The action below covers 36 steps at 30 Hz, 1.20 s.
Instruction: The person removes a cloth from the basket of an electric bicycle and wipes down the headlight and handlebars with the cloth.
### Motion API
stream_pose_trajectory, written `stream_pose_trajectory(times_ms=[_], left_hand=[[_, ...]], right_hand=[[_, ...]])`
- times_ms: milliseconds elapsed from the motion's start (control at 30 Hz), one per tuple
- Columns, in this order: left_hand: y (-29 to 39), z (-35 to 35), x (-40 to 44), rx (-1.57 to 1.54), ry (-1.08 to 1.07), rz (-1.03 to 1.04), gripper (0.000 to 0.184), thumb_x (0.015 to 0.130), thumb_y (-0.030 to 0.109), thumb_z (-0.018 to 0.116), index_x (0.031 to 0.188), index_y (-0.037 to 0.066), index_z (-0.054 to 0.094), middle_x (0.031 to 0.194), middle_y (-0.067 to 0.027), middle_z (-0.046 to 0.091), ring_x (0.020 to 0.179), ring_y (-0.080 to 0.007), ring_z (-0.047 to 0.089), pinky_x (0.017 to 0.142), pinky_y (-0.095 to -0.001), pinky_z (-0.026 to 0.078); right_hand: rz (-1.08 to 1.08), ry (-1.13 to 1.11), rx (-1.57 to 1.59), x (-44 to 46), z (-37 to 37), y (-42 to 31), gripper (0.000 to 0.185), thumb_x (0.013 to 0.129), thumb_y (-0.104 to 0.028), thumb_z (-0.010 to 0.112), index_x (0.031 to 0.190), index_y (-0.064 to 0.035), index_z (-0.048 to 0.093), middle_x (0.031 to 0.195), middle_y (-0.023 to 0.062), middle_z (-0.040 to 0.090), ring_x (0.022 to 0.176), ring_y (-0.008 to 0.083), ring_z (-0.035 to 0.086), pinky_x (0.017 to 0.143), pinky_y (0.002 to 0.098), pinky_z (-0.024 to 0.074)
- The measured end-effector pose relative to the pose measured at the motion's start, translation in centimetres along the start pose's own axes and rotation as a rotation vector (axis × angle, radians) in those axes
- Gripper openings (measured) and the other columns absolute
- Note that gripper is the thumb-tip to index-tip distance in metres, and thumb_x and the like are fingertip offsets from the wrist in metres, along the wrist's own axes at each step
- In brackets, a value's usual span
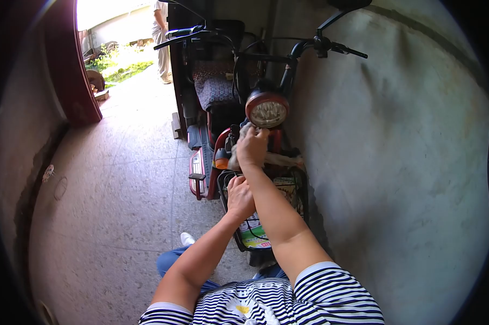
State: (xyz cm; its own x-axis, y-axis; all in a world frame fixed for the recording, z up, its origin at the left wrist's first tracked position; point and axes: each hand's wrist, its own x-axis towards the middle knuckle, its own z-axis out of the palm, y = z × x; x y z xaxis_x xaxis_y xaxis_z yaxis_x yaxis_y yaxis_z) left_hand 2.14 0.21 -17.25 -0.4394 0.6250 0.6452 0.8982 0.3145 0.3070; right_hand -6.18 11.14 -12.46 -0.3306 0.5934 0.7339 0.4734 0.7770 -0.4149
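Note:
A three-wheeled or two-wheeled electric bike stands in front of me, with its round headlight [269,112] facing me. Just below the headlight, my right hand [252,147] is closed on a greyish cloth [234,161], pressed near the lamp's underside. Lower down, my left hand [240,197] has its fingers curled at the rim of the black front basket [239,241]; my right forearm partly covers it. Colourful printed packaging [253,235] shows inside the basket. An orange turn light [221,159] sits left of the cloth.
Handlebars [182,33] with brake levers spread above the headlight. A plastered wall [396,162] runs close along the right. At left, a dark red door [73,65] opens onto a sunlit yard, where another person [162,43] stands. Tiled floor [125,200] lies to the left.

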Motion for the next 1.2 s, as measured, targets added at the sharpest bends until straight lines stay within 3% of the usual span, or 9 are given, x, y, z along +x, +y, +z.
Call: stream_pose_trajectory(times_ms=[233, 433, 733, 800, 967, 1067, 1133, 1167, 1200], left_hand=[[-0.3, 0.5, 0.0, -0.053, 0.038, -0.037, 0.017, 0.088, 0.024, 0.055, 0.085, 0.01, 0.065, 0.084, -0.0044, 0.065, 0.096, -0.0241, 0.057, 0.094, -0.039, 0.038], [-0.4, 1.1, 0.2, -0.038, 0.078, -0.051, 0.016, 0.086, 0.025, 0.056, 0.078, 0.012, 0.062, 0.08, -0.0032, 0.065, 0.097, -0.0225, 0.057, 0.096, -0.0412, 0.036], [0.1, 1.0, 0.1, -0.009, 0.038, -0.066, 0.014, 0.084, 0.025, 0.057, 0.08, 0.012, 0.062, 0.082, -0.0033, 0.064, 0.101, -0.0232, 0.055, 0.098, -0.0423, 0.033], [0.3, 0.8, 0.2, 0.036, 0.068, -0.04, 0.014, 0.083, 0.024, 0.058, 0.078, 0.012, 0.063, 0.08, -0.0036, 0.064, 0.096, -0.0235, 0.057, 0.094, -0.0426, 0.035], [0.2, 0.8, 0.2, 0.003, 0.107, -0.022, 0.015, 0.083, 0.023, 0.057, 0.076, 0.013, 0.065, 0.078, -0.004, 0.064, 0.091, -0.0232, 0.057, 0.091, -0.0422, 0.036], [-0.2, 1.0, 0.0, 0.021, 0.082, -0.009, 0.016, 0.084, 0.024, 0.056, 0.076, 0.014, 0.065, 0.079, -0.0046, 0.064, 0.092, -0.0231, 0.057, 0.092, -0.0411, 0.037], [-0.3, 1.0, 0.0, -0.003, 0.079, -0.011, 0.016, 0.085, 0.024, 0.056, 0.077, 0.013, 0.065, 0.079, -0.0047, 0.064, 0.093, -0.0233, 0.057, 0.093, -0.0413, 0.036], [-0.4, 0.9, 0.1, -0.029, 0.084, -0.017, 0.016, 0.085, 0.024, 0.056, 0.077, 0.013, 0.064, 0.08, -0.0049, 0.064, 0.094, -0.0236, 0.057, 0.095, -0.0415, 0.036], [-0.2, 0.9, 0.2, -0.019, 0.087, -0.022, 0.016, 0.085, 0.024, 0.057, 0.077, 0.012, 0.064, 0.08, -0.0051, 0.065, 0.094, -0.024, 0.057, 0.095, -0.0418, 0.035]], right_hand=[[-0.188, -0.241, -0.083, 0.2, -4.6, 5.6, 0.047, 0.077, -0.026, 0.068, 0.123, -0.023, 0.058, 0.111, 0.0107, 0.049, 0.091, 0.0311, 0.062, 0.066, 0.0427, 0.0568], [0.111, -0.39, 0.012, 3.7, -4.6, 9.7, 0.037, 0.082, -0.03, 0.061, 0.115, -0.0148, 0.054, 0.116, 0.0199, 0.054, 0.084, 0.0414, 0.064, 0.071, 0.0508, 0.0538], [-0.013, -0.268, 0.079, 3.6, -3.7, 5.6, 0.04, 0.08, -0.034, 0.06, 0.108, -0.0049, 0.059, 0.116, 0.026, 0.057, 0.095, 0.045, 0.06, 0.082, 0.05, 0.05], [0.117, -0.647, 0.114, 4.8, -3.2, 4.8, 0.054, 0.08, -0.043, 0.06, 0.116, -0.0026, 0.054, 0.111, 0.0303, 0.06, 0.096, 0.0446, 0.062, 0.084, 0.0498, 0.0505], [0.508, -0.587, 1.053, 2.9, 2.0, 3.4, 0.064, 0.083, -0.038, 0.06, 0.127, 0.0068, 0.048, 0.115, 0.0325, 0.059, 0.114, 0.0415, 0.055, 0.094, 0.04, 0.0443], [0.295, -0.409, 0.83, 3.1, 2.5, 4.4, 0.057, 0.084, -0.038, 0.057, 0.122, 0.0044, 0.052, 0.109, 0.0316, 0.061, 0.106, 0.0446, 0.058, 0.091, 0.0436, 0.0466], [0.143, -0.665, 0.172, 4.8, -1.8, 5.2, 0.045, 0.087, -0.03, 0.052, 0.122, -0.0008, 0.052, 0.104, 0.0283, 0.064, 0.095, 0.0412, 0.063, 0.086, 0.0468, 0.048], [-0.048, -0.533, 0.238, 4.6, -2.3, 6.7, 0.038, 0.087, -0.028, 0.048, 0.111, 0.0005, 0.056, 0.094, 0.0299, 0.063, 0.088, 0.0468, 0.06, 0.082, 0.0528, 0.0474], [0.042, -0.482, 0.216, 4.0, -2.6, 7.1, 0.035, 0.087, -0.028, 0.047, 0.104, 0.0009, 0.058, 0.092, 0.0297, 0.063, 0.087, 0.0469, 0.061, 0.081, 0.0531, 0.0478]])
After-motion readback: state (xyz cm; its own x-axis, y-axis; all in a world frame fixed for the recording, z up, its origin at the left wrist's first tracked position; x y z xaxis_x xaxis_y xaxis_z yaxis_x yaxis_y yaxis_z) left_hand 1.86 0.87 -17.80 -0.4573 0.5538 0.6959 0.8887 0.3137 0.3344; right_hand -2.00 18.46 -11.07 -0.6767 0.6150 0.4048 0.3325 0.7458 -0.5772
